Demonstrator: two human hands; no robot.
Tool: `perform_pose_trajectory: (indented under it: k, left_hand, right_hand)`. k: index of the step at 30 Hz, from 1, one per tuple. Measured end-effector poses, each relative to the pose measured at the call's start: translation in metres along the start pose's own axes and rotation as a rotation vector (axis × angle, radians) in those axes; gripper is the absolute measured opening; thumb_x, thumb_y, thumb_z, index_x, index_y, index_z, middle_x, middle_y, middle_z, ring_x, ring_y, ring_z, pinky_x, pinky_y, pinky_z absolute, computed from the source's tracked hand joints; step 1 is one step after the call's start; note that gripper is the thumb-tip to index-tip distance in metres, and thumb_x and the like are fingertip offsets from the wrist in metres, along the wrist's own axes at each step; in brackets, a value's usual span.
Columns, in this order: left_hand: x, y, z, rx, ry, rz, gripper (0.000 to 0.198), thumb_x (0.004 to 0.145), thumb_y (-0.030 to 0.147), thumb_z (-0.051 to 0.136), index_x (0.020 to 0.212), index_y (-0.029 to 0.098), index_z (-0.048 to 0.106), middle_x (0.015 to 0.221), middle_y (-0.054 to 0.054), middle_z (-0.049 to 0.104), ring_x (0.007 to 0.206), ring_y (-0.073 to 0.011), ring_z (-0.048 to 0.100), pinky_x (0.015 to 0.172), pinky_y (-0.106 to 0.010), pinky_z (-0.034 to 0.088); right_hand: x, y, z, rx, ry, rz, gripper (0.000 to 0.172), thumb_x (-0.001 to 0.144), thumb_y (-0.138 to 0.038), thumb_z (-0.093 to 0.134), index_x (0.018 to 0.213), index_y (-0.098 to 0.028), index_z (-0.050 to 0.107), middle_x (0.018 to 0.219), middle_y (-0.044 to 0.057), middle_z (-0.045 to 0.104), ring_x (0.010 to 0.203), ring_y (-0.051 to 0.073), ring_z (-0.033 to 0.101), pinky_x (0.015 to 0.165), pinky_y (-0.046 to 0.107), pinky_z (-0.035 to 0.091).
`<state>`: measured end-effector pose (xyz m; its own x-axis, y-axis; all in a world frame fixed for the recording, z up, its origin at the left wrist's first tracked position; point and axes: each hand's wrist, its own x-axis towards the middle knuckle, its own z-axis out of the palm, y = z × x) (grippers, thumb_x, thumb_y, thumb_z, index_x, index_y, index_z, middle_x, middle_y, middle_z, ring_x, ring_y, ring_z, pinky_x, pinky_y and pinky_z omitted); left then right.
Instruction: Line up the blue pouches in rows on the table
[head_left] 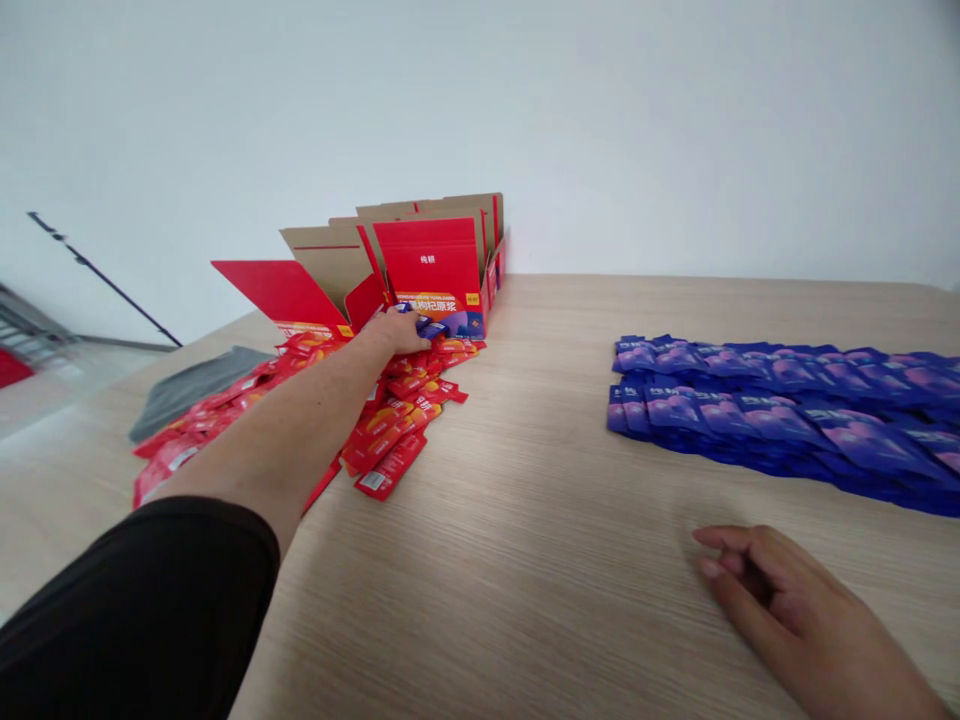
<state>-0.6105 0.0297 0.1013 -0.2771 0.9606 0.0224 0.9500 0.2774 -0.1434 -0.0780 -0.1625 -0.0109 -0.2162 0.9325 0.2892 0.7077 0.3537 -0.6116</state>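
Observation:
My left hand (pixel 401 331) reaches far forward to the front of a red box (pixel 431 262). Its fingers are bent over blue sachets (pixel 433 328) lying on the pile of red sachets (pixel 397 430); whether it grips one cannot be made out. My right hand (pixel 772 590) hovers near the table's front right, holding nothing, with thumb and index finger a little apart and the other fingers curled. Beyond it, overlapping blue-purple sachets (pixel 750 415) lie in two long rows.
More open red boxes (pixel 322 265) with raised cardboard flaps stand behind the red sachets. A grey cloth or bag (pixel 195 385) lies at the left of the wooden table (pixel 540 520). A white wall rises behind, and a thin black pole (pixel 112 285) shows at the left.

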Motion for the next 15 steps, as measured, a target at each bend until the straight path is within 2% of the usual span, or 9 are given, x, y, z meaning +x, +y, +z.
perform_pose_trajectory:
  k: [4,9,15]
  left_hand:
    - [-0.003,0.003,-0.005,0.051,0.027,-0.04,0.075,0.079,0.061,0.063,0.139,0.017,0.062,0.137,-0.024,0.062,0.123,-0.0446,0.059,0.103,-0.053,0.048]
    - [-0.004,0.011,-0.003,0.063,0.052,-0.068,0.064,0.084,0.048,0.065,0.136,0.011,0.064,0.135,-0.028,0.064,0.12,-0.044,0.062,0.1,-0.056,0.05]
    - [-0.002,0.01,-0.003,0.09,0.093,-0.122,0.044,0.095,0.033,0.051,0.127,0.009,0.069,0.126,-0.028,0.07,0.116,-0.0405,0.067,0.096,-0.053,0.054]
  right_hand:
    - [0.0,0.002,0.001,-0.004,-0.004,0.001,0.037,0.085,-0.06,0.059,0.093,-0.027,0.075,0.078,0.008,0.071,0.068,0.026,0.069,0.059,0.039,0.057]
    - [-0.002,0.005,0.001,-0.01,-0.007,0.01,0.039,0.085,-0.061,0.06,0.094,-0.026,0.075,0.08,0.009,0.071,0.07,0.027,0.069,0.061,0.039,0.057]
    - [-0.002,0.004,0.0,-0.014,-0.014,0.009,0.041,0.086,-0.062,0.058,0.092,-0.025,0.075,0.083,0.01,0.072,0.072,0.026,0.069,0.062,0.038,0.058]
